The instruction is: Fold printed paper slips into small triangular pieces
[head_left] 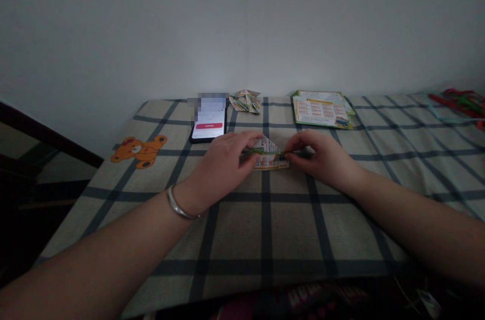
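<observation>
A small piece of printed paper (268,152), folded into a pointed shape, lies on the checked cloth (265,219) in the middle of the view. My left hand (223,163) pinches its left end with thumb and fingers. At the paper's right end, my right hand (322,156) pinches it in the same way. A silver bangle (180,205) circles my left wrist. Both forearms rest low over the cloth.
A lit phone (209,123) lies behind my left hand. Several small folded paper pieces (246,101) sit beside it near the wall. A stack of printed leaflets (321,109) lies at the back right. Red items (460,100) are at the far right edge. A bear print (139,151) marks the cloth's left side.
</observation>
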Action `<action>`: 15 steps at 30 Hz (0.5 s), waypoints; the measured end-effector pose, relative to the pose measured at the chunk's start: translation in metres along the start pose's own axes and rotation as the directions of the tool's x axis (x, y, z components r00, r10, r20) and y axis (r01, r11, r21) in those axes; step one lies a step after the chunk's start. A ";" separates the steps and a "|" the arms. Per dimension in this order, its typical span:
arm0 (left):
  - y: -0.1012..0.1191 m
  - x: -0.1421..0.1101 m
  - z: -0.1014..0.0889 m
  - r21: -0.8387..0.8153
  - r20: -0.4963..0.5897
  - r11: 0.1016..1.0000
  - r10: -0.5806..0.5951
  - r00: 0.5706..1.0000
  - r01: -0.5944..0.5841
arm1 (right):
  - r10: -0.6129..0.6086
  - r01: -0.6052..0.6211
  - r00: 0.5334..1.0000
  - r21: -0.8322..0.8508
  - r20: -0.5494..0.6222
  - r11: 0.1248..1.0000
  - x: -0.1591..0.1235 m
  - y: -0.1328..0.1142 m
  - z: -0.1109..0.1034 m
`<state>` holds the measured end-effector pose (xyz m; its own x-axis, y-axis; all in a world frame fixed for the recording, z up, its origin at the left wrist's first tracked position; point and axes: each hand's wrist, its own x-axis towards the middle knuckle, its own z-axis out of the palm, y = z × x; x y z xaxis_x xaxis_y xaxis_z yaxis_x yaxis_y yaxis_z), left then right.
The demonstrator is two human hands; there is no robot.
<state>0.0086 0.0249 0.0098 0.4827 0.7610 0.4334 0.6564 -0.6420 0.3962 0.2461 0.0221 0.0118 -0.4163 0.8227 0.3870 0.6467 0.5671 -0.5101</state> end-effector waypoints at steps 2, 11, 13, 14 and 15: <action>0.001 0.000 0.000 0.010 -0.009 1.000 0.005 1.000 -0.005 | 0.002 -0.002 1.000 0.007 0.002 1.000 0.000 0.001 0.001; 0.005 -0.001 -0.003 0.087 -0.111 0.978 0.200 0.973 -0.191 | -0.175 0.172 0.983 -0.049 -0.057 0.984 0.001 -0.001 0.000; 0.005 0.000 -0.005 0.130 -0.110 0.962 0.254 0.961 -0.240 | -0.235 0.229 0.970 -0.086 -0.066 0.970 0.000 -0.001 -0.001; 0.005 0.001 -0.007 0.147 -0.112 0.954 0.279 0.954 -0.262 | -0.257 0.251 0.964 -0.097 -0.064 0.963 0.000 -0.002 -0.001; 0.005 0.001 -0.007 0.160 -0.116 0.946 0.301 0.947 -0.281 | -0.273 0.266 0.960 -0.104 -0.059 0.958 0.000 -0.001 -0.002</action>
<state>0.0080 0.0218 0.0181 0.5871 0.5162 0.6236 0.5779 -0.8067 0.1237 0.2463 0.0211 0.0137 -0.5388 0.6327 0.5563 0.5753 0.7587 -0.3056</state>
